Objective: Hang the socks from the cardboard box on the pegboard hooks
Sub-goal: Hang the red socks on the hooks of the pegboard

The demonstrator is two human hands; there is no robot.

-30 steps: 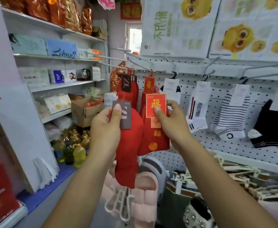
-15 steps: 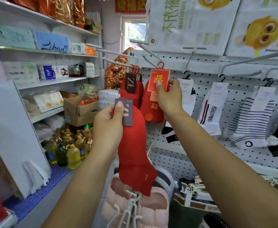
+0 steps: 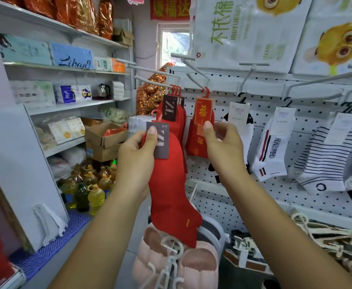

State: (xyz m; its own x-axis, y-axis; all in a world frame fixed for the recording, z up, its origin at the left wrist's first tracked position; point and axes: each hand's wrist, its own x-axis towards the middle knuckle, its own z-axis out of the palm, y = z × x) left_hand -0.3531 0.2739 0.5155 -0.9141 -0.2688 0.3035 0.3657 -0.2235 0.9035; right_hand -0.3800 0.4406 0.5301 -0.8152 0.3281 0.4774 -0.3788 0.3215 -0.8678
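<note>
A small shop is crowding in on every side. The white pegboard (image 3: 275,207) is filling the right wall, with big packs of tissue (image 3: 243,32) hanging above it. On the left, white shelving (image 3: 66,105) is carrying boxed and bagged goods, and bottles of yellow oil (image 3: 94,195) are standing on the floor below it. The cardboard box (image 3: 105,135) is sitting open on a lower shelf, well apart from both hands, with something red showing inside. Pink slippers (image 3: 171,265) are lying at the bottom of the view.

White, striped and black socks (image 3: 325,163) are hanging in a row along the pegboard. Further left, a bunch of red socks (image 3: 179,122) with dark labels is hanging from a long peg.

The left grip (image 3: 137,157) is clenching round the top of a loose red sock (image 3: 171,197), its thumb pressing the sock's grey label (image 3: 161,142); the sock is dangling free in front of the pegboard, its red hanger hook on no peg. The right grip (image 3: 223,151) is pinching the lower edge of a red-labelled pair (image 3: 198,140), thumb on the front and fingers curled. That pair's small hanger (image 3: 206,92) is hooking over a white peg (image 3: 194,68).
</note>
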